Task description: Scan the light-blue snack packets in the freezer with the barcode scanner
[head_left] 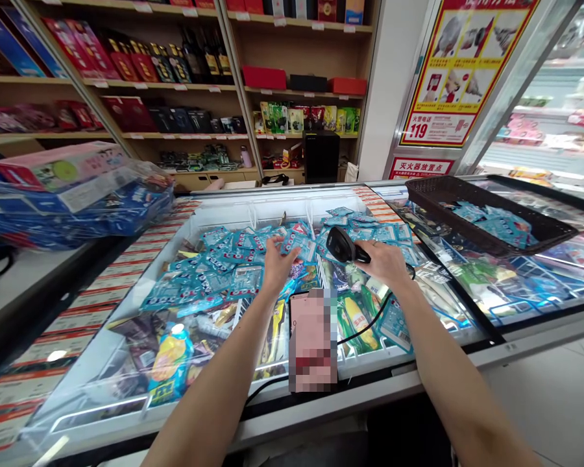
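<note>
My right hand point(387, 264) is wrapped round a black handheld barcode scanner point(343, 245), its head pointing left over the freezer, with a black cable point(370, 321) trailing down from it. My left hand point(276, 263) reaches into a pile of light-blue packets point(224, 269) in the open chest freezer point(282, 206); its fingers rest on one packet point(296, 245) and look closed on its edge. A phone point(312, 337) lies on the freezer glass between my forearms.
A black mesh basket point(472, 220) holding more blue packets sits on the freezer lid at right. Wrapped boxes point(73, 194) are stacked on a counter at left. Wooden shelves point(214, 84) with bottles and boxes stand behind. A glass-door fridge point(549, 110) is at right.
</note>
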`<act>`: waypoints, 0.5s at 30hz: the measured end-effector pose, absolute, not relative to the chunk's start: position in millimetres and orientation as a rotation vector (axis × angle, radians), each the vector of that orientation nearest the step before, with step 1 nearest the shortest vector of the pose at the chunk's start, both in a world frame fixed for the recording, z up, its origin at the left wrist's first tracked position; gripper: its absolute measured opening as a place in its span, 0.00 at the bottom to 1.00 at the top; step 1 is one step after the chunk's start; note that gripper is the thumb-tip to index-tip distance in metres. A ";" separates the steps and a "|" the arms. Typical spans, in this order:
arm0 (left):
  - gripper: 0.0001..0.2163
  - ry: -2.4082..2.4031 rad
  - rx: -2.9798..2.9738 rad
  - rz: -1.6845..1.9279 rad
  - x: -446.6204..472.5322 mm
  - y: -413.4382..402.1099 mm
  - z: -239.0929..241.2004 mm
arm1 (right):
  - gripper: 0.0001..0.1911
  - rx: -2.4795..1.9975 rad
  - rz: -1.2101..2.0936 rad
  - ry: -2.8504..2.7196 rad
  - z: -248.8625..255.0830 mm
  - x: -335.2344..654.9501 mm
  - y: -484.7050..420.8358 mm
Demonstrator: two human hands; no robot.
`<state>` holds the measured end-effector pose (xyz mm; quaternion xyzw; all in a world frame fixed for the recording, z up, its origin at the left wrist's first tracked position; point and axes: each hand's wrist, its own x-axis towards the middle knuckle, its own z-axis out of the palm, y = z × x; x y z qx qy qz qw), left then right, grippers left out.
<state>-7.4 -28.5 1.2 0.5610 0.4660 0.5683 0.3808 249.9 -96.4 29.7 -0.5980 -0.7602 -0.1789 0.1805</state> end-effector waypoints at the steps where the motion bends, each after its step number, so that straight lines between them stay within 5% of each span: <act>1: 0.24 1.147 1.430 1.457 -9.8 -30.0 1.2 | 0.20 -1.687 -0.507 -2.153 29.2 249.8 -96.3; 6: 0.13 1.066 1.422 1.397 -15.3 -28.6 1.9 | 0.20 -1.643 -0.509 -2.214 26.9 249.8 -96.4; 15: 0.12 1.058 1.439 1.387 -15.6 -25.2 -4.7 | 0.20 -1.552 -0.482 -2.320 24.9 243.0 -98.3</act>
